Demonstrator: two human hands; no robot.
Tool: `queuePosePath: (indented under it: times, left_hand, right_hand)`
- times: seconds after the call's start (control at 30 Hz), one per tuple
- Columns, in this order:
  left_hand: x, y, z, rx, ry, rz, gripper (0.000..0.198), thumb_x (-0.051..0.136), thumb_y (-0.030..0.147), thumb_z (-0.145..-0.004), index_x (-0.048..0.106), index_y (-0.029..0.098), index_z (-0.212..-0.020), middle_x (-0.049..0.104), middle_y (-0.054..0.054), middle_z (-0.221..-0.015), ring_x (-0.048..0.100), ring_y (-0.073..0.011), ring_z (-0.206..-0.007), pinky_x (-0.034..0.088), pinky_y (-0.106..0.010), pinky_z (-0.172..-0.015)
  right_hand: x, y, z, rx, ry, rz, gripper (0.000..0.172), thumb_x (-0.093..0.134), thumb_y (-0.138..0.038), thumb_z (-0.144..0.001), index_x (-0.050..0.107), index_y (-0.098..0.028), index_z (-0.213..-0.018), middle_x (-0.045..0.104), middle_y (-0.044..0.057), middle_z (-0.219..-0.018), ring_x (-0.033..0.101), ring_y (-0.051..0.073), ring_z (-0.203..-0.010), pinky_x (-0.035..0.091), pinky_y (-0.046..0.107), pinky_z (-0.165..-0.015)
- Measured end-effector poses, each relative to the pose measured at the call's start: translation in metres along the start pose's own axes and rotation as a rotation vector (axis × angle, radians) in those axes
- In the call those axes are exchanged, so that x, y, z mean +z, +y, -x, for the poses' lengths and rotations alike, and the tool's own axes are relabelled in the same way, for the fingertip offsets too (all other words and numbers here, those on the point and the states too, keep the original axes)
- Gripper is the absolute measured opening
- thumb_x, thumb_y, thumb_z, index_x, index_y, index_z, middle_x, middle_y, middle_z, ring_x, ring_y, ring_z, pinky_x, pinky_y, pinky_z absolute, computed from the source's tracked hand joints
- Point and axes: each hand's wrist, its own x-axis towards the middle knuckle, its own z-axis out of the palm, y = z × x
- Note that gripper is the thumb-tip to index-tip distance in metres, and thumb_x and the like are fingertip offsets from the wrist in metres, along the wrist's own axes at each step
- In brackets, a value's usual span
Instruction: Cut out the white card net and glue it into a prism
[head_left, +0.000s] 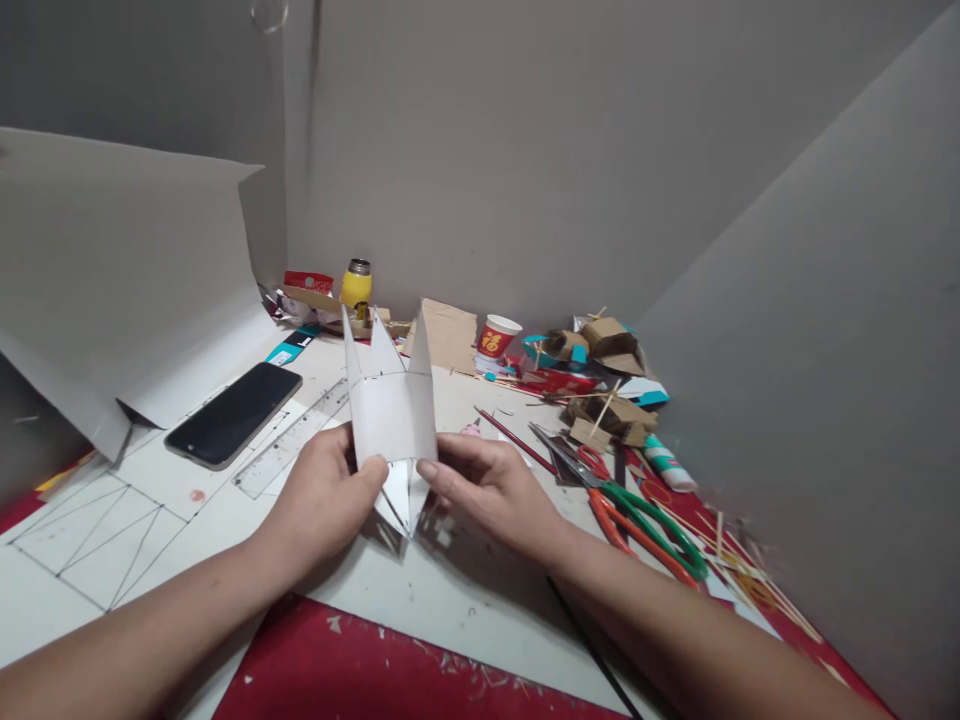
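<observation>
A white paper piece (393, 415), curved into a tube with pointed flaps at top and bottom, is held upright above the table. My left hand (328, 487) grips its lower left edge, thumb in front and fingers behind. On the other side my right hand (489, 482) holds the lower right edge, its thumb at the front near the bottom flaps. Pencil lines run along the folds of the paper. The lower flaps come together in a point under my thumbs. Most of my fingers are hidden behind the paper.
A phone (233, 414) and a clear ruler (292, 440) lie left on drawn paper (97, 540). Scissors (637, 520), a pencil (517, 440), a glue tube (669, 462) and cardboard models (611, 415) are right. Behind stand a yellow bottle (357, 285) and paper cup (498, 338).
</observation>
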Motion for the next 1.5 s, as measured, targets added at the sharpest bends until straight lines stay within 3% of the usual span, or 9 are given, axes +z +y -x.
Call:
queuePosePath:
  times: [0.2,0.47,0.63,0.83,1.1,1.5]
  left_hand:
    - [0.002,0.001,0.001,-0.003,-0.111,0.117,0.027,0.053,0.014,-0.074,0.069,0.013,-0.096,0.072,-0.005,-0.072,0.061,-0.0175,-0.061,0.049,-0.027,-0.056]
    - [0.0,0.001,-0.001,-0.016,-0.111,0.176,0.025,0.058,0.014,-0.073,0.072,0.014,-0.093,0.072,-0.005,-0.07,0.063,-0.0194,-0.062,0.049,-0.027,-0.056]
    - [-0.007,0.007,-0.003,-0.08,-0.238,0.257,0.027,0.064,0.035,-0.078,0.071,0.013,-0.092,0.071,-0.008,-0.071,0.063,-0.0189,-0.061,0.049,-0.028,-0.056]
    - [-0.009,0.008,-0.003,-0.116,-0.302,0.264,0.047,0.048,0.054,-0.085,0.071,0.012,-0.086,0.069,-0.009,-0.066,0.062,-0.019,-0.057,0.05,-0.029,-0.058]
    - [-0.011,0.012,-0.001,-0.091,-0.261,0.228,0.047,0.048,0.053,-0.086,0.071,0.013,-0.09,0.071,-0.011,-0.072,0.062,-0.0213,-0.064,0.049,-0.029,-0.06]
    - [-0.004,0.002,0.0,-0.095,-0.267,0.303,0.047,0.048,0.052,-0.086,0.071,0.012,-0.095,0.068,-0.009,-0.061,0.059,-0.0191,-0.054,0.048,-0.029,-0.057]
  right_hand:
    - [-0.006,0.002,-0.004,0.14,-0.072,-0.161,0.027,0.062,-0.04,-0.081,0.067,-0.013,-0.084,0.058,0.0,-0.063,0.052,0.009,-0.051,0.043,0.022,-0.049]
    - [-0.005,-0.001,-0.004,0.175,-0.079,-0.247,0.029,0.068,-0.043,-0.076,0.068,-0.014,-0.083,0.06,0.0,-0.064,0.054,0.009,-0.051,0.045,0.022,-0.049]
    - [-0.007,-0.005,-0.003,0.131,-0.045,-0.179,0.022,0.069,-0.034,-0.076,0.068,-0.014,-0.085,0.059,-0.001,-0.064,0.051,0.008,-0.052,0.044,0.021,-0.048]
    - [-0.004,-0.013,0.001,0.002,-0.019,-0.178,0.014,0.063,-0.028,-0.08,0.066,-0.015,-0.086,0.06,-0.001,-0.067,0.05,0.008,-0.052,0.044,0.021,-0.048]
    - [-0.004,-0.012,0.004,0.014,-0.045,-0.16,0.017,0.065,-0.032,-0.079,0.062,-0.015,-0.082,0.056,-0.002,-0.064,0.051,0.01,-0.053,0.044,0.022,-0.048]
    - [0.001,-0.012,0.006,0.099,-0.062,-0.202,0.029,0.071,-0.039,-0.074,0.061,-0.015,-0.085,0.054,-0.004,-0.062,0.049,0.008,-0.05,0.042,0.022,-0.047]
